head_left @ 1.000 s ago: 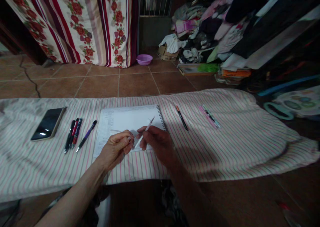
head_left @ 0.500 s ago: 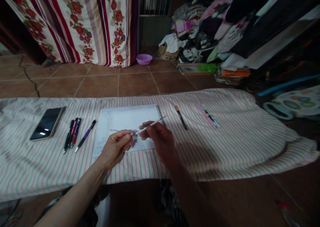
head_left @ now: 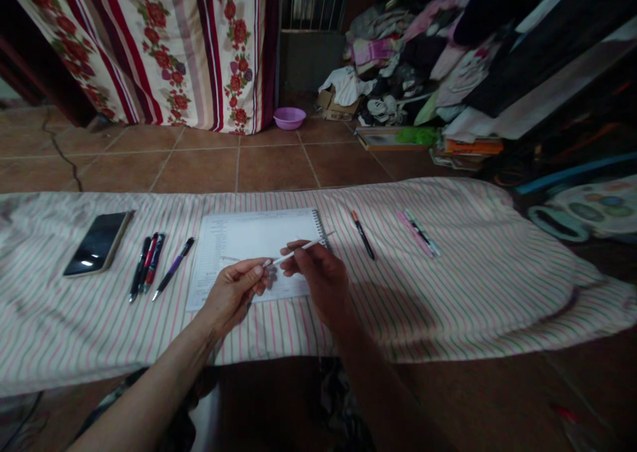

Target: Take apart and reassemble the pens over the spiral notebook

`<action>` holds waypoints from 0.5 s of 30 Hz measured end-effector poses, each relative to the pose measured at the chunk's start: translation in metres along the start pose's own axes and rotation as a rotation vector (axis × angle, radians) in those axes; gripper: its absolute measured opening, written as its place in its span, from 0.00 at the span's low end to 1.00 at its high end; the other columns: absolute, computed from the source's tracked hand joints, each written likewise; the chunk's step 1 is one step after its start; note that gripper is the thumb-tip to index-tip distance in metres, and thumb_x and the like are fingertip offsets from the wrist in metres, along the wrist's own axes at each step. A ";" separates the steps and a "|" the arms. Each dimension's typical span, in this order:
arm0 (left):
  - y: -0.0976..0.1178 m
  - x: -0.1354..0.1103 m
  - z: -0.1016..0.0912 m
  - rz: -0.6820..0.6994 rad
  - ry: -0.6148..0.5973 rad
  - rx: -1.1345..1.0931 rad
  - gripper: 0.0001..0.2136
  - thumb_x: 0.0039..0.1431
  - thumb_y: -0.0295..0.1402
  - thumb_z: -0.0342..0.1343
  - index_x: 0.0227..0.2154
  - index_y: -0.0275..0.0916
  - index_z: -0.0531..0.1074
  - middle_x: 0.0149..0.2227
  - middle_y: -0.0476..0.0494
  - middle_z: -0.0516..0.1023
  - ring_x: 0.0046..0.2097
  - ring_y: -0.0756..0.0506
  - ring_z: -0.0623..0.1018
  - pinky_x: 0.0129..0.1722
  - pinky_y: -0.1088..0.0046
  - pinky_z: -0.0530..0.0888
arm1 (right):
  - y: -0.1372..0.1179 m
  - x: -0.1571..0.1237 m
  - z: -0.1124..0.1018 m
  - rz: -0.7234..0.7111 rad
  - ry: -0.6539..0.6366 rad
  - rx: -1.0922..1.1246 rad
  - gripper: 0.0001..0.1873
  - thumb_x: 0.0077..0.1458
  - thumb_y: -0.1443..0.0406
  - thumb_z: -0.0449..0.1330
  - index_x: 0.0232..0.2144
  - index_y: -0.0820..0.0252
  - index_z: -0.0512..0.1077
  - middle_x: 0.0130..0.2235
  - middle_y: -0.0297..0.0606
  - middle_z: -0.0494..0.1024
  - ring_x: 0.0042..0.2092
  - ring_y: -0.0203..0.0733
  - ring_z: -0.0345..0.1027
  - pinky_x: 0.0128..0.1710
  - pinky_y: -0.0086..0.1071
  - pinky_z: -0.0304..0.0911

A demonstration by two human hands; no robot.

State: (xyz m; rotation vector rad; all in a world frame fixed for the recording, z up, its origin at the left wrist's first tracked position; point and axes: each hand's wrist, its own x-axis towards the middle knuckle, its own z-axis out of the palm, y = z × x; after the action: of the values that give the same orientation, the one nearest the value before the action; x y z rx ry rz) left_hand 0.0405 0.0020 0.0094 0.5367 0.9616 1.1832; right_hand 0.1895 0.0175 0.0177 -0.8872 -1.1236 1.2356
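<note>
You have one slim white pen (head_left: 311, 244) in your right hand (head_left: 321, 276), pinched between thumb and fingers above one spiral notebook (head_left: 269, 229). Your left hand (head_left: 236, 287) is closed in a pinch on one small pale piece (head_left: 267, 263), close to the pen's lower end; whether the two touch, you cannot tell. To your left lie three pens side by side (head_left: 148, 261), one purple pen (head_left: 174, 267) apart from them and one phone (head_left: 97, 243). To your right lie one black pen with an orange end (head_left: 363, 235) and a close group of at least two pastel pens (head_left: 417, 233). All rest on a striped cloth (head_left: 472, 259). Beyond it stretches a tiled floor (head_left: 199, 166), with a floral curtain (head_left: 194, 54) and a heap of clothes (head_left: 423, 47). One purple basin (head_left: 289, 118) sits by the curtain, its contents unclear; a white cloth (head_left: 343, 85) drapes over one cardboard box (head_left: 341, 110).
</note>
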 end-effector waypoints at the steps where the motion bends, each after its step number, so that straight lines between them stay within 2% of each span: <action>1: -0.001 0.001 0.000 0.001 0.002 0.001 0.11 0.38 0.31 0.67 0.28 0.33 0.78 0.22 0.46 0.76 0.24 0.55 0.72 0.24 0.82 0.67 | 0.001 0.000 0.000 -0.001 0.007 -0.007 0.08 0.54 0.61 0.57 0.31 0.59 0.72 0.32 0.35 0.78 0.27 0.31 0.72 0.27 0.26 0.69; 8: -0.004 0.002 -0.002 0.023 0.050 0.025 0.12 0.36 0.30 0.68 0.28 0.34 0.77 0.23 0.46 0.77 0.24 0.54 0.73 0.23 0.81 0.67 | 0.004 0.003 0.000 0.002 0.044 -0.028 0.08 0.53 0.60 0.57 0.30 0.59 0.72 0.34 0.36 0.77 0.27 0.32 0.71 0.27 0.27 0.69; 15: -0.003 0.001 0.000 0.039 0.040 0.061 0.12 0.38 0.30 0.67 0.28 0.32 0.76 0.21 0.46 0.76 0.22 0.54 0.71 0.21 0.81 0.65 | 0.006 0.004 -0.001 0.020 0.063 -0.061 0.10 0.53 0.59 0.57 0.31 0.60 0.71 0.34 0.37 0.78 0.28 0.33 0.71 0.28 0.29 0.69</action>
State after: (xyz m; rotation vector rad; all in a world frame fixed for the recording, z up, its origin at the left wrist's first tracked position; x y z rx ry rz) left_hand 0.0420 0.0021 0.0061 0.5845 1.0280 1.2062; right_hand 0.1886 0.0226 0.0128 -0.9792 -1.1094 1.1873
